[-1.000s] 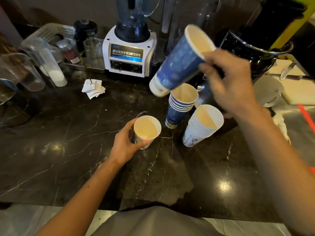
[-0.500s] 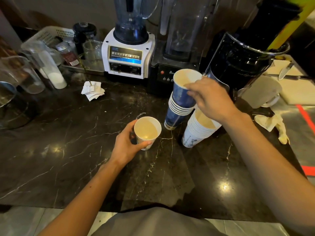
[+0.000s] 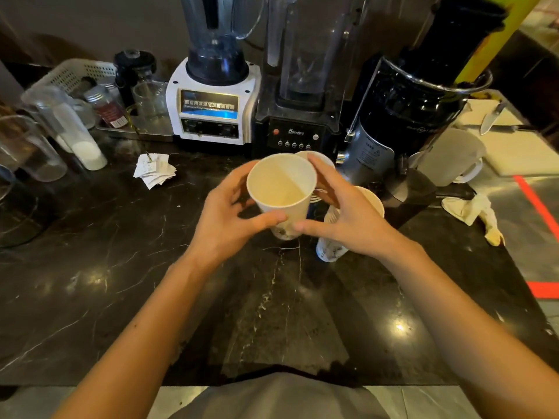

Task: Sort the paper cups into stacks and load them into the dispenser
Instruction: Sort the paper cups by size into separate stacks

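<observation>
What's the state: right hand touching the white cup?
Touching. Head view: right hand sets its thumb on the white cup near the base, forefinger along the rim; no gap.

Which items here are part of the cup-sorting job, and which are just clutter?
Job: white cup, held by left hand and right hand; white cup stack; partly hidden stack behind.
Clutter: white blender, black blender, paper slips, knife, frosted jug, crumpled cloth.

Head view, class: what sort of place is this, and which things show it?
Probably a cafe or juice-bar counter: a white blender, a black blender, and stacked paper cups.
</observation>
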Demonstrator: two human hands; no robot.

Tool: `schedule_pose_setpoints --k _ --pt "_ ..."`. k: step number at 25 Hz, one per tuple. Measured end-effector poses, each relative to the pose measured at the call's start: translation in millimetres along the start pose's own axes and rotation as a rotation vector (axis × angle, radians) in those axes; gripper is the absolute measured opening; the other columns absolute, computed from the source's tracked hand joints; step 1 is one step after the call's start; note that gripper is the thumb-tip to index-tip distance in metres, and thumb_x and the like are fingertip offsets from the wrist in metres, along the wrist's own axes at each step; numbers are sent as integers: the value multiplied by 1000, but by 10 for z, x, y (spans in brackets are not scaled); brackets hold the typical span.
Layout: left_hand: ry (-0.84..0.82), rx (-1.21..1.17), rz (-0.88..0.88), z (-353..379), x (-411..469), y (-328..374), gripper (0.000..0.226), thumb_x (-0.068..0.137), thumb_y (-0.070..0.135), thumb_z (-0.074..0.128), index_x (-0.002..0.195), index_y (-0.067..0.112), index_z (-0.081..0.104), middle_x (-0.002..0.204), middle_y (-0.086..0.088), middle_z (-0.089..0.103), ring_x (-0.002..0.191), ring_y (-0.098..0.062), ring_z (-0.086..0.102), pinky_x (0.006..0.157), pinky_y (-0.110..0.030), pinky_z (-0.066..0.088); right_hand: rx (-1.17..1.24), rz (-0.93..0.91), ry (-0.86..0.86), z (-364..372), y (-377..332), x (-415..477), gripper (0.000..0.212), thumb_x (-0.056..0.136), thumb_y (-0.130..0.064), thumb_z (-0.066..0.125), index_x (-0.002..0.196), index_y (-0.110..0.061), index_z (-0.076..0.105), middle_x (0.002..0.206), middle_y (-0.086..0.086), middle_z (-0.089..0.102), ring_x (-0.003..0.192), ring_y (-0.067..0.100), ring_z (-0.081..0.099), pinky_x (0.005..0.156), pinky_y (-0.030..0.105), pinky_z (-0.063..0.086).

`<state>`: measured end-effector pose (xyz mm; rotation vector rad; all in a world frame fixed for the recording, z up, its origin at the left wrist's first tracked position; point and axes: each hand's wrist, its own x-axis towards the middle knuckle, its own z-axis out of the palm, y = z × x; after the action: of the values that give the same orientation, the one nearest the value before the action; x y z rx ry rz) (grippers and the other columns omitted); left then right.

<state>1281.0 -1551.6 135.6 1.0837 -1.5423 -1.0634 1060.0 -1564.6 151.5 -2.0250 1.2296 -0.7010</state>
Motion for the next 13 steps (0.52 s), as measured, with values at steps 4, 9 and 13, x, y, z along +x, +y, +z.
schedule_pose_setpoints --k 4,9,13 --pt "-149 -7 57 167 229 172 85 70 28 83 141 21 38 137 8 51 127 -4 50 99 -23 47 110 49 197 -116 -55 -124 85 72 -31 84 142 -27 36 134 -16 51 125 3 49 101 32 48" --pt "-130 102 -1 282 494 -75 100 67 39 82 149 26 26 149 4 40 133 -6 43 110 -35 39 206 77 537 -602 -38 -371 83 73 -23 81 140 -23 33 129 -23 46 118 -15 46 91 13 47" --pt "-95 260 -35 391 742 -339 115 62 45 83 153 27 14 158 1 21 142 -14 27 116 -40 29 122 173 547 -664 204 -574 110 75 -22 83 153 -27 6 136 -37 31 122 -23 34 100 9 39"
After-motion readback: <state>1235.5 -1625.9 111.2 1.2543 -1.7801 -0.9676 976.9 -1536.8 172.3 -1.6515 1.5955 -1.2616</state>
